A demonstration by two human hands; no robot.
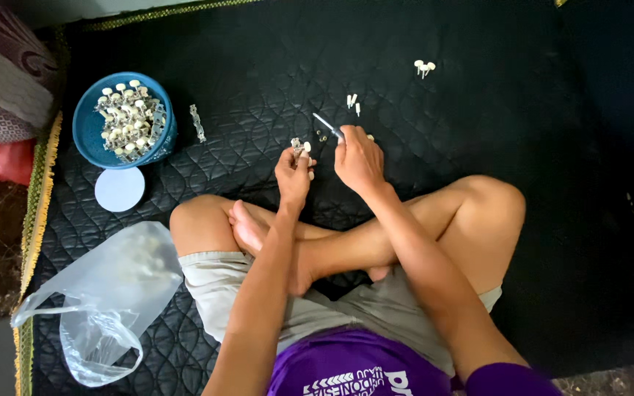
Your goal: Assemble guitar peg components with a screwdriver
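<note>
While the person sits cross-legged on the black mat (478,88), the left hand (293,172) pinches a small metal peg part (301,146) and the right hand (357,158) grips a thin screwdriver (327,125), seemingly mid-assembly; steady alignment matters. A blue bowl (86,125) holds more.

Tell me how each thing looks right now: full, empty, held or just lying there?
Blue bowl: full of small metal parts with white knobs.
Plastic bag: open, lying slack on the mat.
White lid: off, flat beside the bowl.
Left hand: holding a small metal part.
Right hand: gripping a thin tool.
Loose white knobs: lying on the mat.
</note>
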